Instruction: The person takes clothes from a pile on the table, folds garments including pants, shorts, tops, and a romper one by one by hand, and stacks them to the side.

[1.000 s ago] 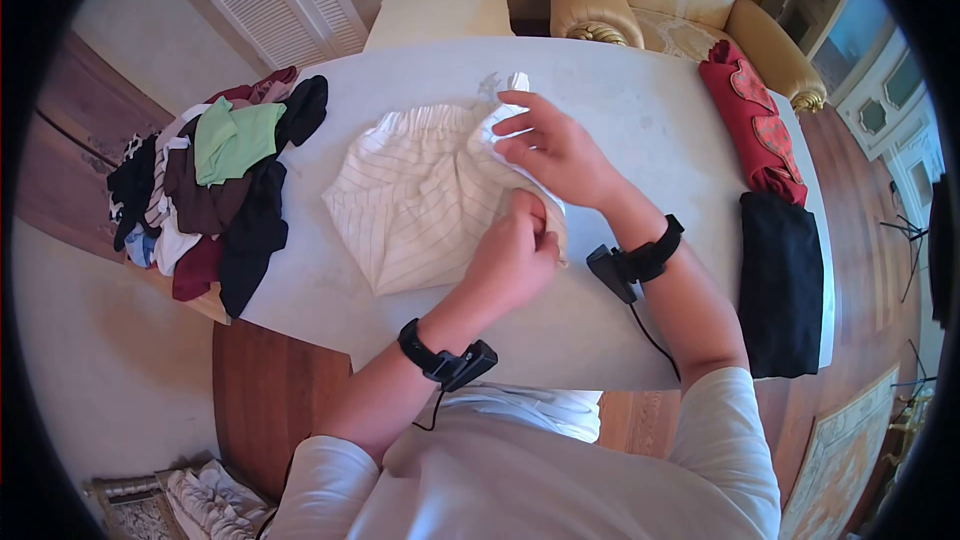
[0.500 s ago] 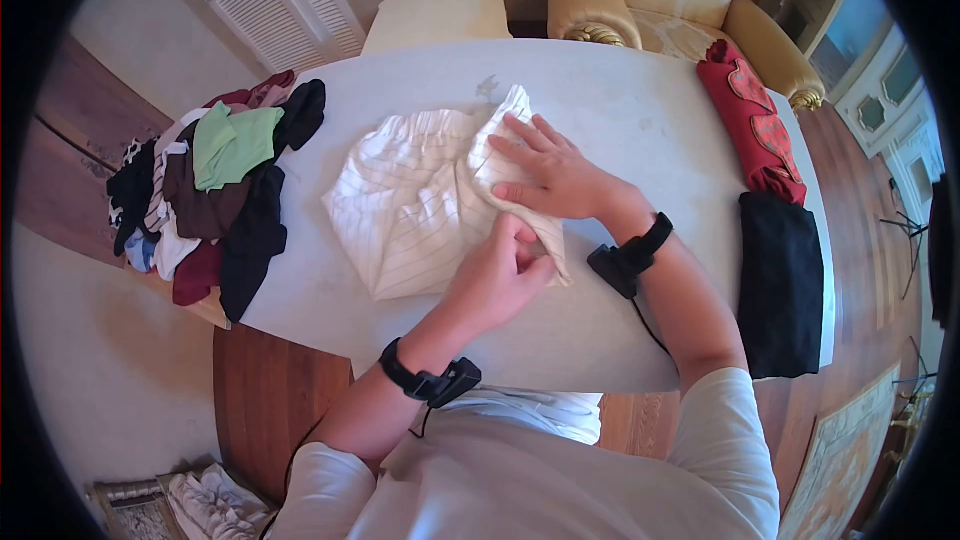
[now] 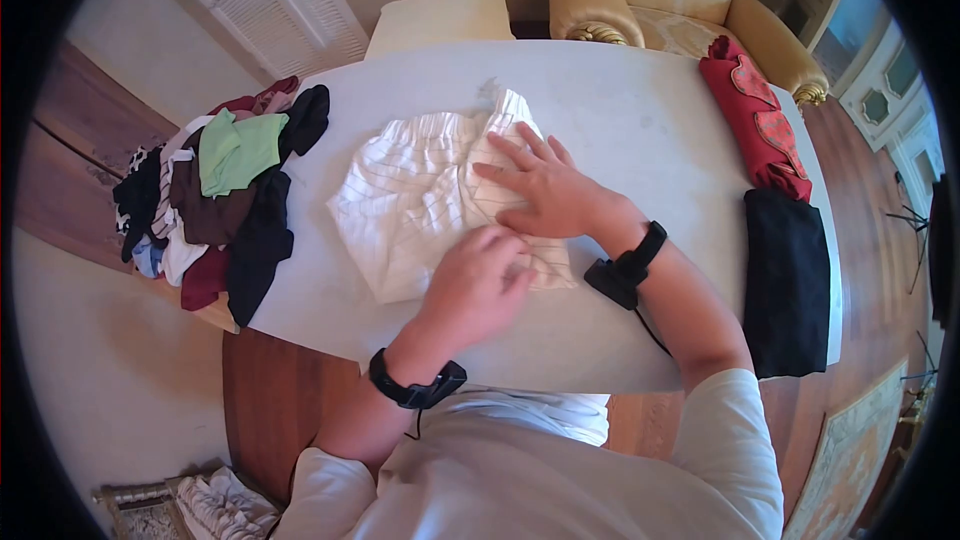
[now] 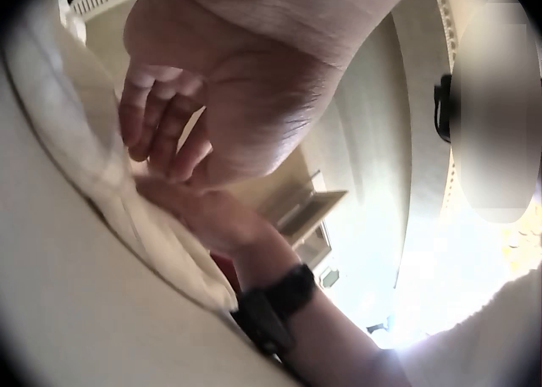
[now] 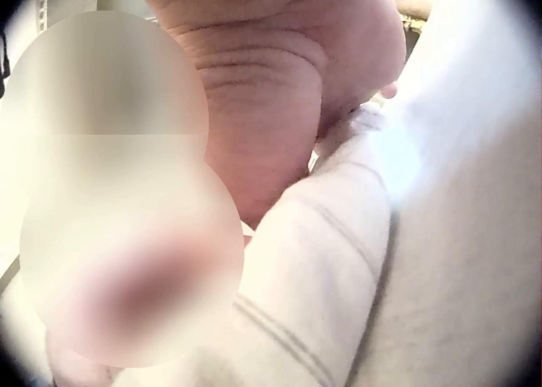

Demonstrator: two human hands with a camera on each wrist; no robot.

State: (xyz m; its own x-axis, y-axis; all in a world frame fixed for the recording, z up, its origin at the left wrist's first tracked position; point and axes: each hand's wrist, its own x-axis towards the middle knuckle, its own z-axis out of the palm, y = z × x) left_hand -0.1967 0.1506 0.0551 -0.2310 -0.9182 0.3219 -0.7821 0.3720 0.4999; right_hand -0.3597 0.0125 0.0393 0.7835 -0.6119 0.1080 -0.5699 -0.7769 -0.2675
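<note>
White pinstriped shorts [image 3: 400,210] with a gathered waistband lie on the table [image 3: 620,330], their right part folded over. My right hand [image 3: 550,190] rests flat on that folded part with its fingers spread; in the right wrist view the palm [image 5: 271,91] is against the striped cloth [image 5: 313,251]. Over the lower middle of the shorts is my left hand [image 3: 475,285], slightly blurred, its fingers loosely bent. The left wrist view shows the left hand [image 4: 229,82] just above the cloth [image 4: 152,234], with nothing visible between its fingers.
A heap of mixed clothes [image 3: 225,190] lies at the table's left end. At the right edge are a folded red garment [image 3: 755,120] and a folded black one [image 3: 787,280]. Beyond the table stand a cream stool [image 3: 440,22] and a gold armchair [image 3: 680,0].
My right hand has come down from above the cloth and spread flat on it. My left hand has let go of the lower right edge and moved left. The folded part lies flatter.
</note>
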